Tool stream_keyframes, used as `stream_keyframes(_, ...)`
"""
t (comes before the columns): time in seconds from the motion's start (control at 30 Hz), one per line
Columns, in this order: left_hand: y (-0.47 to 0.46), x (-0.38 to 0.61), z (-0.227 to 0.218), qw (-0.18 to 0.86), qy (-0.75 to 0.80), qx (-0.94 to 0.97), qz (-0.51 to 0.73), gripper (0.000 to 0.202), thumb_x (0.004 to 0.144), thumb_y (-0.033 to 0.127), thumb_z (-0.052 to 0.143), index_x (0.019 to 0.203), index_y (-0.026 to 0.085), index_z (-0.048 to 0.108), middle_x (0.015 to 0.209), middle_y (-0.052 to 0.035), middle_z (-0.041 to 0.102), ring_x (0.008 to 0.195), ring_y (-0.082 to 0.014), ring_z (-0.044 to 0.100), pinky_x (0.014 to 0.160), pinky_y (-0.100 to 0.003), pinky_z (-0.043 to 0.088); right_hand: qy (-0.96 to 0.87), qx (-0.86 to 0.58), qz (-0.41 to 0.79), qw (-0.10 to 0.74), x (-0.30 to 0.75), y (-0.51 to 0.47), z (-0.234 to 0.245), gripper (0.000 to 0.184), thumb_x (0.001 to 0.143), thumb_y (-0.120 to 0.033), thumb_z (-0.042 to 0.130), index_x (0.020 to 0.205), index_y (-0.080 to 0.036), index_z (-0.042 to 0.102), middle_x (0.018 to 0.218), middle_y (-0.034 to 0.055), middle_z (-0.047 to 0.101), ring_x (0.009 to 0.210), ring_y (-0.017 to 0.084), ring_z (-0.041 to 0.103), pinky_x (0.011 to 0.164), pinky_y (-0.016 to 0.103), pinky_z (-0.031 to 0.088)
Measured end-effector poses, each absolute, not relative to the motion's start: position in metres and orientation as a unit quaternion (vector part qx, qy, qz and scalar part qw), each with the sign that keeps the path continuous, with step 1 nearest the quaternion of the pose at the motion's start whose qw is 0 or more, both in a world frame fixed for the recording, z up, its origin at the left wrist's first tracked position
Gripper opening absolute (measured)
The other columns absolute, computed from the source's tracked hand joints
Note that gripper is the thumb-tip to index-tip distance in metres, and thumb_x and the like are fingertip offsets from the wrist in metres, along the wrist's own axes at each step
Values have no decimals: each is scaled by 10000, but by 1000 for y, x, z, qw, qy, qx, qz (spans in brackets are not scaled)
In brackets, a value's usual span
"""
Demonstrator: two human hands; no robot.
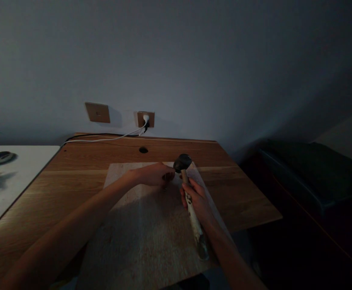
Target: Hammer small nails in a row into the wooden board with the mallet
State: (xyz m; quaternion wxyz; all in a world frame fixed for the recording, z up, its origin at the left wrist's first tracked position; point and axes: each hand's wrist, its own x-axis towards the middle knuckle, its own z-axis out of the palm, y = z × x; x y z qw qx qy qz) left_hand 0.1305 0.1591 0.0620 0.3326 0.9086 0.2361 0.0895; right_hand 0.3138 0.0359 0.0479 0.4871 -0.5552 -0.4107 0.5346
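Observation:
A hammer (195,227) with a dark head and a worn, pale wooden handle slants over a pale wooden board (130,241). My right hand (198,198) is wrapped round its handle, a little below the head. Just left of the hammer head, my left hand (155,175) is closed low over the board, its fingers curled together. Whatever those fingers pinch, if anything, is too dark and small to make out. The hammer head is close beside the left fingertips; whether they touch, I cannot tell.
The board lies on a wooden desk (236,189) with a round cable hole (143,150). Behind, a wall socket (146,119) holds plugs with white and black cables. A white table (15,177) with a dark round object adjoins at left. A dark cushioned seat (311,169) stands at right.

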Motion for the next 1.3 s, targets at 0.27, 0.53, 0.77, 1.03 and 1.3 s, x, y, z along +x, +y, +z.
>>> stream_keyframes(0.27, 187, 113, 44, 303, 344, 874, 157, 171, 728, 54, 627, 833, 168, 701, 740, -5, 699, 692, -150, 659, 650, -222, 467, -418, -558, 532, 480, 314, 35, 49, 293, 785, -494, 674, 789, -223, 561, 598, -58, 561, 374, 81, 442, 351, 222, 327)
stream_keyframes(0.53, 190, 108, 40, 335, 336, 865, 161, 118, 735, 124, 651, 834, 169, 696, 709, 10, 676, 651, -137, 634, 633, -215, 471, -422, -562, 525, 480, 314, 34, 50, 281, 797, -480, 665, 770, -221, 559, 620, -54, 569, 391, 80, 461, 360, 218, 335)
stream_keyframes(0.77, 187, 108, 45, 322, 359, 864, 144, 164, 716, 109, 631, 852, 168, 702, 735, 8, 682, 664, -141, 630, 647, -220, 474, -420, -554, 532, 483, 314, 34, 48, 281, 799, -486, 661, 813, -226, 555, 645, -58, 579, 393, 78, 460, 354, 214, 326)
stream_keyframes(1.03, 171, 101, 31, 320, 375, 841, 221, 129, 748, 144, 635, 864, 170, 684, 811, -12, 704, 723, -147, 644, 681, -231, 486, -412, -543, 552, 481, 314, 34, 50, 297, 790, -489, 678, 805, -227, 540, 644, -59, 575, 397, 75, 459, 361, 207, 333)
stream_keyframes(1.3, 163, 103, 28, 341, 410, 814, 232, 237, 776, 187, 652, 1013, 177, 657, 848, -28, 742, 756, -178, 686, 697, -255, 500, -429, -509, 596, 450, 307, 35, 62, 293, 780, -487, 670, 842, -214, 582, 619, -62, 569, 374, 75, 454, 347, 209, 316)
